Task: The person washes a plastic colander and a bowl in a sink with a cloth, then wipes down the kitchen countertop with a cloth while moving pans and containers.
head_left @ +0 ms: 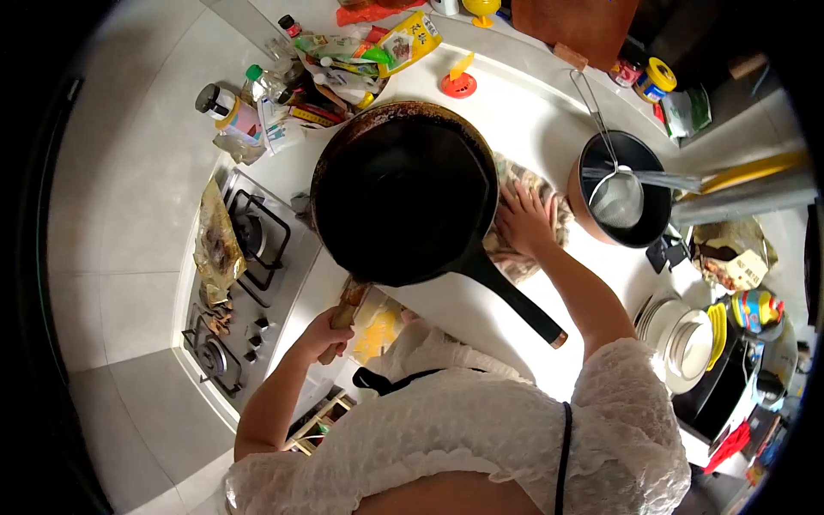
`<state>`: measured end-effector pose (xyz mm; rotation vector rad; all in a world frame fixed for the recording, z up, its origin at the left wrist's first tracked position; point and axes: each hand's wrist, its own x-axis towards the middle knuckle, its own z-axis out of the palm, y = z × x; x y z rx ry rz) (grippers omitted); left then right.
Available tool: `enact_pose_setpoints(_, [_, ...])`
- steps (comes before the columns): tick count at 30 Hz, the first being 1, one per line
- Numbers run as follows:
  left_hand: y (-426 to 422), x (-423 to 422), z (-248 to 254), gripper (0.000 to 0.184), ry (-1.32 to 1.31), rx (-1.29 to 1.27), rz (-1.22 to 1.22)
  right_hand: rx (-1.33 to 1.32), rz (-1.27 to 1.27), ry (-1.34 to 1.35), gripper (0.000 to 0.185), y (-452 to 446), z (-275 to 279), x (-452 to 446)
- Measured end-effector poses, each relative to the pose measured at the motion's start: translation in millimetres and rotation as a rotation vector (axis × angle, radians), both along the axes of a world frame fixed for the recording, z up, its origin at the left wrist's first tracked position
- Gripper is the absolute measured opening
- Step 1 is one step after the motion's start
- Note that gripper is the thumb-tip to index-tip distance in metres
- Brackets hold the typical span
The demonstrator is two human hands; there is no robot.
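Note:
A large black wok (322,172) with a rusty brown rim is over the white counter. My left hand (326,335) is wrapped around its wooden handle (348,311). Nested in the wok lies a black frying pan (403,197), its long handle (512,300) pointing toward the lower right. On the counter just right of the pans, my right hand (525,219) rests flat with fingers spread on a patterned brown and beige cloth (554,193). Part of the cloth is hidden under the hand and behind the pans.
At left is a gas stove (283,283) with a foil-like sheet (216,245). Bottles and seasoning packets (343,73) crowd the back left. A pot (588,202) with a strainer (618,197) stands at right, near stacked plates (687,343). A red-based holder (459,84) sits behind.

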<state>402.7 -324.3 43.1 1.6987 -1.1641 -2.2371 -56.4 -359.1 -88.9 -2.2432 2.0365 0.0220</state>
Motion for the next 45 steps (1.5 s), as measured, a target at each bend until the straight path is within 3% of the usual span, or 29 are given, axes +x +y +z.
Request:
enact_pose_setpoints(4, [-11.2,2.5,4.6,0.032,-0.015,-0.035,-0.095,-0.052,0.064,-0.019,0.060,95.6,1.8,24.8])
enact_pose_setpoints(5, [-12.9,5.1,3.5,0.035,-0.001,-0.019,-0.076,0.062,0.066,-0.090,0.068,114.7,43.8,38.7])
enact_pose_setpoints(6, [-15.5,6.2,3.5,0.035,0.008,-0.021,-0.089,-0.085,0.099,-0.207,0.072,135.1,32.5,42.4])
enact_pose_setpoints(8, [-15.1,5.2,5.3,0.038,0.060,-0.020,-0.083,0.013,-0.339,-0.090,0.066,156.9,19.1,82.7])
enact_pose_setpoints(10, [-16.9,6.1,5.0,0.042,0.061,-0.031,-0.117,0.001,-0.112,-0.086,0.058,160.9,8.5,96.8])
enact_pose_setpoints(12, [-19.9,7.2,4.4,0.047,0.055,-0.035,-0.150,0.013,-0.131,-0.097,0.052,174.1,5.7,119.2])
enact_pose_setpoints(15, [-27.9,3.8,5.1,0.044,0.049,-0.085,-0.210,-0.037,-0.074,-0.127,0.059,184.5,11.2,143.6])
enact_pose_setpoints(18, [-32.9,-7.8,7.4,0.038,0.087,-0.071,-0.206,0.183,-0.031,-0.162,0.056,189.1,19.3,137.2])
enact_pose_setpoints(19, [-35.6,-10.8,7.4,0.035,0.111,-0.078,-0.239,0.363,-0.119,-0.123,0.055,184.6,47.9,128.3])
enact_pose_setpoints(20, [-37.2,-14.1,7.5,0.033,0.137,-0.084,-0.273,0.336,-0.123,-0.101,0.055,197.6,24.2,109.0])
enact_pose_setpoints(22, [-36.0,-20.9,11.2,0.031,0.128,-0.071,-0.274,0.030,-0.311,-0.091,0.053,226.3,5.5,79.9])
enact_pose_setpoints(24, [-35.6,-27.9,12.0,0.030,0.118,-0.064,-0.267,0.057,-0.567,-0.149,0.055,235.4,10.6,61.8])
enact_pose_setpoints(26, [-35.2,-33.5,10.5,0.034,0.155,-0.035,-0.273,0.137,-0.754,-0.035,0.056,230.6,25.1,64.6])
enact_pose_setpoints(29, [-35.5,-38.5,3.1,0.039,0.208,-0.029,-0.284,-0.118,-0.642,0.189,0.056,223.9,-7.7,88.0])
enact_pose_setpoints(32, [-36.8,-45.5,8.0,0.043,0.235,-0.031,-0.269,0.030,-0.440,0.156,0.061,192.4,1.6,133.5])
enact_pose_setpoints(34, [-45.1,-47.8,10.1,0.045,0.231,-0.024,-0.287,0.183,-0.333,0.040,0.062,153.5,19.1,166.4])
enact_pose_setpoints(38, [-54.7,-55.2,-2.9,0.047,0.298,-0.005,-0.333,0.118,-0.082,-0.047,0.065,93.4,16.2,225.1])
enact_pose_setpoints(42, [-66.5,-72.0,8.1,0.045,0.259,-0.027,-0.353,0.112,-0.040,-0.215,0.068,35.1,18.2,269.6])
enact_pose_setpoints(44, [-79.0,-77.1,13.0,0.041,0.200,-0.025,-0.525,-0.253,-0.005,0.075,0.069,0.5,-12.8,284.5])
enact_pose_setpoints(45, [-80.8,-75.7,16.5,0.038,0.257,-0.022,-0.504,-0.356,-0.082,-0.011,0.065,-19.4,-26.4,290.4])
